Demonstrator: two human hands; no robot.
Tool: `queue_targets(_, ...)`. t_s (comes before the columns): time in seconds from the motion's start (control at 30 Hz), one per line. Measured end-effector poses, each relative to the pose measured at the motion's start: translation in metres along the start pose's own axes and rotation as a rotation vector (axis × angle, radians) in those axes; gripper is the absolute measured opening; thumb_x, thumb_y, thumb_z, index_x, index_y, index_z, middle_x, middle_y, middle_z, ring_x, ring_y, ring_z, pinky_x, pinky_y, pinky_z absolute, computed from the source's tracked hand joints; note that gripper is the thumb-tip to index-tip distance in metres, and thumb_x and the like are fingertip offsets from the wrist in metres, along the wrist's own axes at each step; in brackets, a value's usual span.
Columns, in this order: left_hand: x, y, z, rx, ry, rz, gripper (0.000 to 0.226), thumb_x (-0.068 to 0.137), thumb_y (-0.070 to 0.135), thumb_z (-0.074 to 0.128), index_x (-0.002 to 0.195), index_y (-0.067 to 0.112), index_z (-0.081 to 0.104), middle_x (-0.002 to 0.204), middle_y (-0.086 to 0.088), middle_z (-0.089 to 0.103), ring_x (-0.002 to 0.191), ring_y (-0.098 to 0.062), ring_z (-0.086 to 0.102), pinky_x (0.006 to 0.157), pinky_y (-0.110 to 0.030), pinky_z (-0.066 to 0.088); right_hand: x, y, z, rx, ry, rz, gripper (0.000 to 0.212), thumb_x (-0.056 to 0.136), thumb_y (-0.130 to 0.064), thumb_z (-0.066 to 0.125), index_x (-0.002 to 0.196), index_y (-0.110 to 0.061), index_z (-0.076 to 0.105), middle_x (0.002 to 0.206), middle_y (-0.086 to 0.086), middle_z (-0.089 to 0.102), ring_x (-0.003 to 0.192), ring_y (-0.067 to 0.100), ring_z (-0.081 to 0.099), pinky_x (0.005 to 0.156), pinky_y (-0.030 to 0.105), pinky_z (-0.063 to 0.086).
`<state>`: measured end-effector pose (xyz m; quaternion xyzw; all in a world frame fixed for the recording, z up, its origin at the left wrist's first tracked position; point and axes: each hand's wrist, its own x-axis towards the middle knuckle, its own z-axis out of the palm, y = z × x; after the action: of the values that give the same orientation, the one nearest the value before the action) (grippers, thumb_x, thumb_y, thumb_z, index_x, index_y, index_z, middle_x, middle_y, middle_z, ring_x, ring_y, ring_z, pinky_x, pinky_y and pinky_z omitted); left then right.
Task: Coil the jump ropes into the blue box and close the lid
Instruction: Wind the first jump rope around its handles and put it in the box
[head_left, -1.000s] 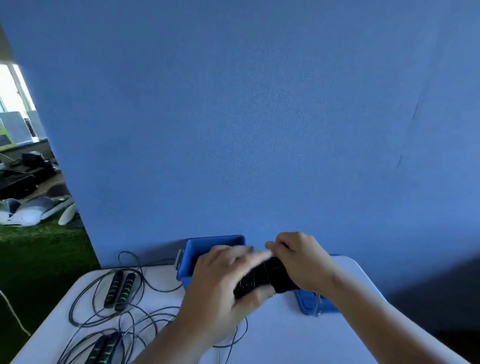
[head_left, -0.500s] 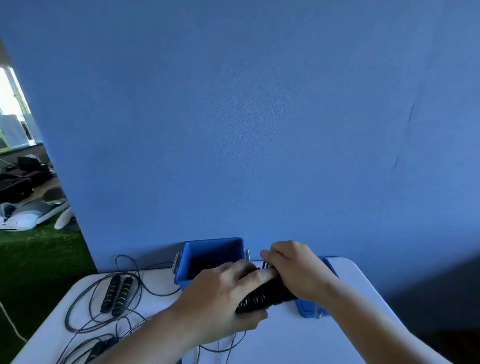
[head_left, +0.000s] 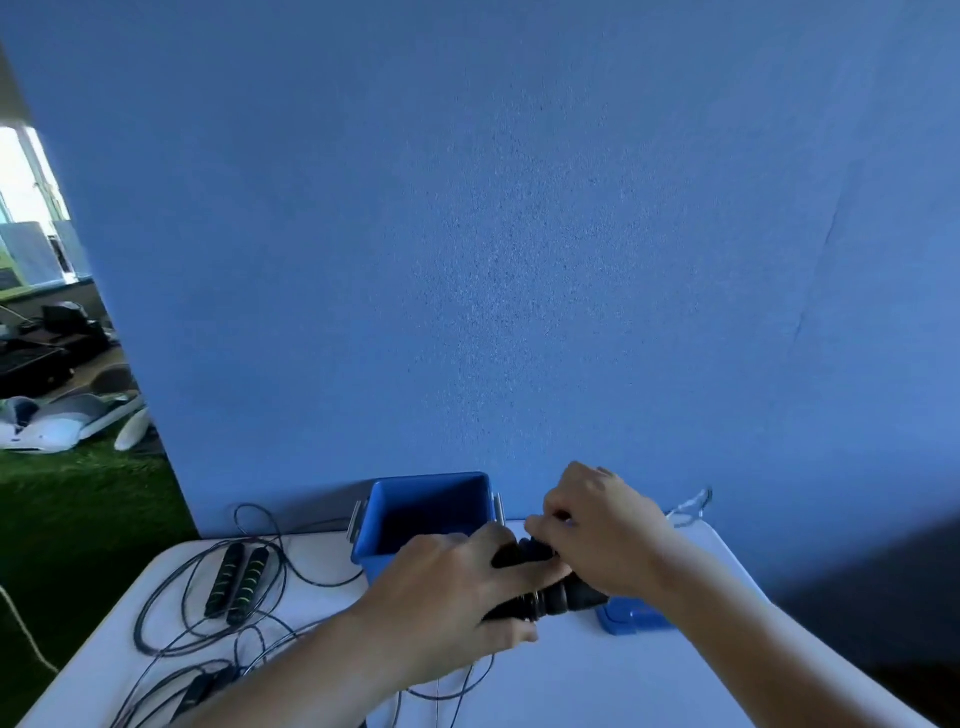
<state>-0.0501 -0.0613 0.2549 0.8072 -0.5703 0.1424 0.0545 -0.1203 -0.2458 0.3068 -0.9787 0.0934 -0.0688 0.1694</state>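
White table (head_left: 597, 675), blue backdrop. Left hand (head_left: 457, 597) grips the black ribbed jump-rope handles (head_left: 566, 597) just in front of the open blue box (head_left: 423, 512); right hand (head_left: 608, 540) clasps their upper end. Winding seems underway; next, lower the bundle inside. Lid (head_left: 631, 618) lies alongside; other ropes (head_left: 239, 579) lie uncoiled.

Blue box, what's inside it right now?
Only bare blue inner walls show in the blue box; no rope is visible. Its floor is hidden by the front wall and the left hand.
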Motion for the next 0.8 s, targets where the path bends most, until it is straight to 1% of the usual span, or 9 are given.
queue_targets(0.03,0.002,0.002,-0.002,0.016,-0.004,0.031,0.053,0.091,0.065,0.047,0.141,0.052,0.036,0.115,0.008,0.057,0.081,-0.014,0.066,0.061,-0.028,0.049,-0.002,-0.002,-0.003,-0.035,-0.010,-0.006,0.043,0.095,-0.049,0.049,0.067,-0.015,0.052,0.089,-0.003,0.051,0.090,0.019,0.052,0.060,0.032,0.035)
queue_targets(0.1,0.002,0.001,-0.008,0.008,-0.017,0.025,0.054,0.094,0.068,0.040,0.145,0.060,0.022,0.127,0.005,0.051,0.095,-0.023,0.063,0.074,-0.037,0.052,-0.006,-0.006,-0.008,-0.066,-0.063,0.013,0.043,0.096,-0.047,0.045,0.069,-0.014,0.052,0.081,-0.002,0.054,0.080,0.021,0.053,0.062,0.033,0.038)
queue_targets(0.17,0.001,0.004,-0.012,-0.025,-0.104,-0.011,0.054,0.096,0.068,0.038,0.144,0.063,0.014,0.129,0.005,0.046,0.101,-0.025,0.057,0.082,-0.038,0.049,-0.011,-0.009,-0.010,-0.064,-0.105,0.025,0.041,0.099,-0.043,0.042,0.067,-0.016,0.047,0.075,-0.001,0.053,0.075,0.023,0.051,0.065,0.034,0.040)
queue_targets(0.27,0.004,0.001,-0.013,-0.020,-0.142,-0.056,0.050,0.094,0.067,0.038,0.140,0.060,0.018,0.121,0.004,0.048,0.094,-0.026,0.059,0.081,-0.039,0.052,-0.015,-0.011,-0.007,-0.056,-0.102,0.005,0.038,0.102,-0.039,0.039,0.073,-0.017,0.051,0.078,0.001,0.056,0.077,0.024,0.055,0.071,0.037,0.047)
queue_targets(0.37,0.005,0.000,-0.015,-0.007,-0.133,-0.098,0.045,0.094,0.066,0.037,0.136,0.057,0.024,0.123,0.005,0.047,0.091,-0.027,0.060,0.081,-0.040,0.052,-0.018,-0.010,-0.001,-0.051,-0.057,-0.038,0.038,0.103,-0.042,0.037,0.080,-0.019,0.057,0.077,-0.002,0.058,0.075,0.022,0.058,0.072,0.036,0.053)
queue_targets(0.43,0.006,-0.001,-0.018,-0.022,-0.118,-0.138,0.038,0.095,0.065,0.039,0.130,0.054,0.030,0.122,0.007,0.047,0.090,-0.027,0.060,0.079,-0.038,0.049,-0.021,-0.007,0.003,0.011,-0.039,-0.041,0.038,0.102,-0.041,0.038,0.074,-0.020,0.053,0.073,-0.002,0.057,0.069,0.020,0.054,0.067,0.036,0.050)
queue_targets(0.53,0.008,-0.003,-0.022,-0.046,-0.098,-0.167,0.036,0.094,0.065,0.042,0.125,0.050,0.036,0.109,0.010,0.047,0.084,-0.024,0.060,0.070,-0.033,0.043,-0.029,-0.008,0.011,0.124,0.026,-0.053,0.039,0.100,-0.036,0.040,0.068,-0.015,0.046,0.062,0.000,0.051,0.056,0.016,0.043,0.057,0.040,0.043)
queue_targets(0.63,0.009,-0.006,-0.018,-0.107,-0.043,-0.202,0.042,0.091,0.064,0.048,0.126,0.049,0.029,0.098,0.013,0.044,0.081,-0.019,0.060,0.065,-0.028,0.036,-0.037,-0.010,0.018,0.223,0.093,-0.079,0.036,0.100,-0.033,0.043,0.069,-0.015,0.045,0.059,0.000,0.048,0.051,0.012,0.039,0.051,0.030,0.035)
queue_targets(0.8,0.009,-0.013,-0.015,-0.176,-0.005,-0.187,0.063,0.087,0.070,0.052,0.139,0.067,0.016,0.116,0.019,0.053,0.088,-0.009,0.063,0.067,-0.020,0.039,-0.048,-0.004,0.032,0.441,0.130,-0.115,0.029,0.102,-0.030,0.046,0.075,-0.019,0.051,0.054,-0.006,0.044,0.048,0.009,0.034,0.051,0.030,0.031)
